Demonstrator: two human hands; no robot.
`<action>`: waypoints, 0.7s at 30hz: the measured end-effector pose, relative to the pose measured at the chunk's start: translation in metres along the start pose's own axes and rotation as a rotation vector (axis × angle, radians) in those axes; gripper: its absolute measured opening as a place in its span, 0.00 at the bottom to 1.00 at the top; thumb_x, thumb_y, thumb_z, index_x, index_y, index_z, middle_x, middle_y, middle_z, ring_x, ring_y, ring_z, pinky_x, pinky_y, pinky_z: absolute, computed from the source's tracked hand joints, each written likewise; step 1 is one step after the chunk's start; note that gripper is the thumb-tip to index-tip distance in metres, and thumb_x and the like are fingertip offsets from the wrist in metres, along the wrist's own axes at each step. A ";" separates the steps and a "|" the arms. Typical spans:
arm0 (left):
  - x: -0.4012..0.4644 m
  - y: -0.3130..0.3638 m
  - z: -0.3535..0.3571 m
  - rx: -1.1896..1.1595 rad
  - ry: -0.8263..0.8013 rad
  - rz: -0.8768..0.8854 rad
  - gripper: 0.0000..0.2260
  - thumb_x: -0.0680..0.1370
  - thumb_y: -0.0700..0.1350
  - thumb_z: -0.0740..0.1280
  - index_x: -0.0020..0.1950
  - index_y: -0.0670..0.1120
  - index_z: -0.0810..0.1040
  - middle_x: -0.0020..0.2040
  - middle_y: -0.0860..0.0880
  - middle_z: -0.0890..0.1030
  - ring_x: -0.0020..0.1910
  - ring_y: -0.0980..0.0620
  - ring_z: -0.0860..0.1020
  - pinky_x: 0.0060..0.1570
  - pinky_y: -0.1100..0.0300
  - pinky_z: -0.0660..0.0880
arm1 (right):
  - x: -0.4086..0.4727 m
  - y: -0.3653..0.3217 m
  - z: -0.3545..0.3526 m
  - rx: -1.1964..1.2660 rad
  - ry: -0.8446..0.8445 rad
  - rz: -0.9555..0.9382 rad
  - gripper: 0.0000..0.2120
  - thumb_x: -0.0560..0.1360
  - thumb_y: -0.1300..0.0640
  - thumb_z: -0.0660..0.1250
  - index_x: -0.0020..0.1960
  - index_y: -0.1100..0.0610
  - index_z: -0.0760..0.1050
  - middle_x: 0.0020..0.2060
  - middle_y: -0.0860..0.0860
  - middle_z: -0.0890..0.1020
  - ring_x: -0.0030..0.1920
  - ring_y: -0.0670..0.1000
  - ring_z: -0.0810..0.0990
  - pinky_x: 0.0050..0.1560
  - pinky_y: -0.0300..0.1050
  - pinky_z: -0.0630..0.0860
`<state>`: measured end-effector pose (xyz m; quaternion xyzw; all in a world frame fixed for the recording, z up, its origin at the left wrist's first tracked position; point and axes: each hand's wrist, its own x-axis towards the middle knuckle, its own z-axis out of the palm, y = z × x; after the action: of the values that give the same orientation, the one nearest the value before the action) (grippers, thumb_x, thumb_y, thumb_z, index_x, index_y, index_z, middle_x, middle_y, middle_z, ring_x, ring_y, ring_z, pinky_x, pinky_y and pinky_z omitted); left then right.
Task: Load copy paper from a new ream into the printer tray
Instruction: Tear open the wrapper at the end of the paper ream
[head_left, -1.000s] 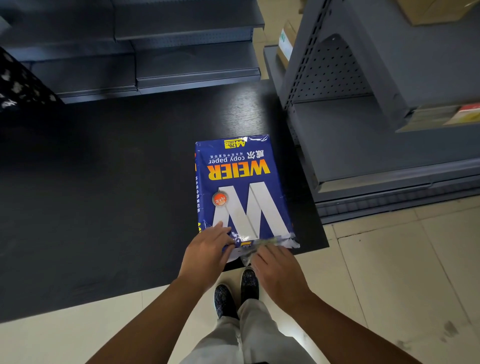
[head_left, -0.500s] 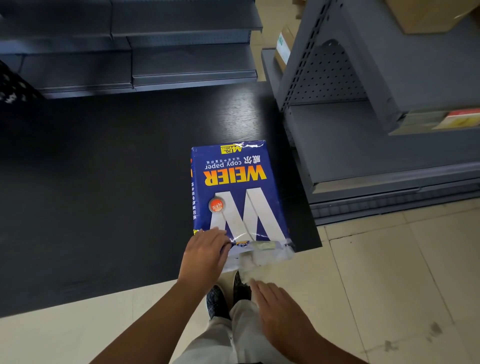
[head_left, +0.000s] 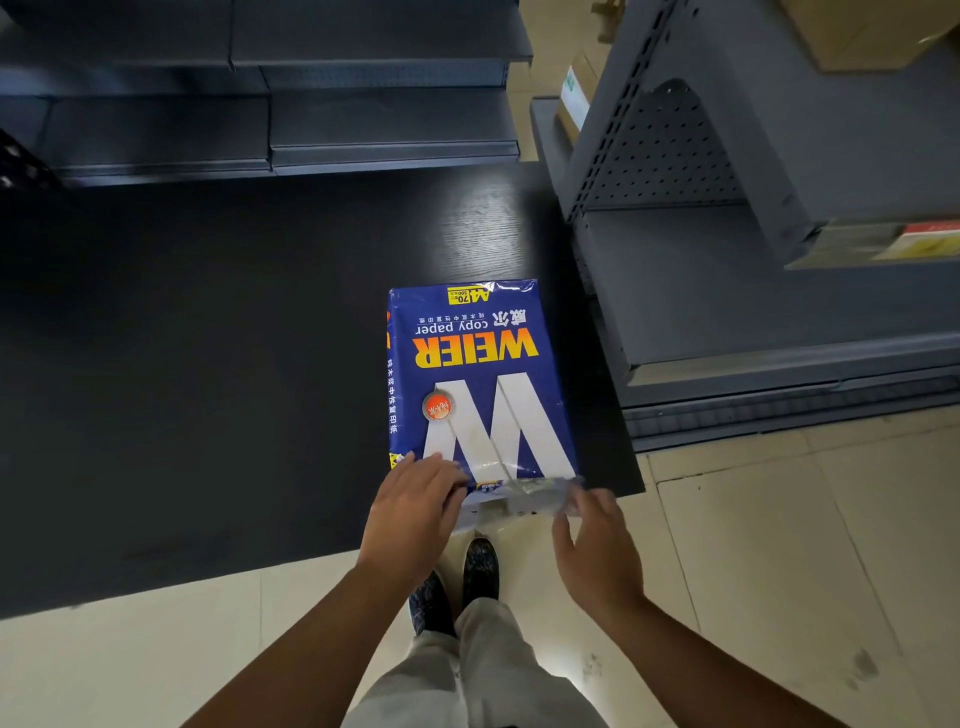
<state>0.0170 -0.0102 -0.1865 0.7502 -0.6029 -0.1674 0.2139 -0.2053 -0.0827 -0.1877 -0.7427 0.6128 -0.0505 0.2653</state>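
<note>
This looks like a shop or stockroom. Grey metal retail shelving (head_left: 727, 291) with a perforated back panel stands on the right, and more empty shelves (head_left: 322, 130) run along the far side. Cardboard boxes (head_left: 862, 31) sit on the right unit, above a pale tiled floor (head_left: 779, 545).

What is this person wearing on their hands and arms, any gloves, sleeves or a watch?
Nothing is worn there. The left hand and right hand are bare, without gloves or rings visible, and both forearms are bare as far as the picture shows: no sleeves, watch or bracelet.
</note>
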 end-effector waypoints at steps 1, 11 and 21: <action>-0.002 -0.002 0.000 0.031 -0.018 0.021 0.09 0.78 0.52 0.65 0.57 0.52 0.77 0.57 0.54 0.81 0.60 0.55 0.75 0.72 0.53 0.63 | 0.003 -0.003 0.003 0.005 -0.006 0.048 0.19 0.78 0.50 0.63 0.67 0.53 0.70 0.56 0.50 0.74 0.50 0.49 0.76 0.41 0.45 0.80; -0.031 -0.023 -0.006 0.164 -0.096 -0.175 0.23 0.76 0.58 0.66 0.69 0.54 0.69 0.73 0.53 0.68 0.75 0.52 0.60 0.70 0.38 0.63 | 0.016 -0.017 0.021 0.132 0.128 0.201 0.18 0.72 0.51 0.72 0.58 0.54 0.74 0.57 0.51 0.74 0.54 0.53 0.76 0.38 0.50 0.79; -0.029 -0.016 -0.001 0.017 -0.110 -0.229 0.27 0.75 0.57 0.70 0.71 0.52 0.67 0.75 0.54 0.64 0.75 0.54 0.56 0.61 0.54 0.76 | 0.032 -0.029 0.029 0.355 0.083 0.420 0.13 0.68 0.53 0.74 0.48 0.56 0.75 0.48 0.54 0.79 0.42 0.54 0.80 0.36 0.49 0.79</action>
<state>0.0247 0.0213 -0.1942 0.8057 -0.5254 -0.2263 0.1535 -0.1600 -0.0999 -0.2072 -0.5384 0.7453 -0.1315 0.3706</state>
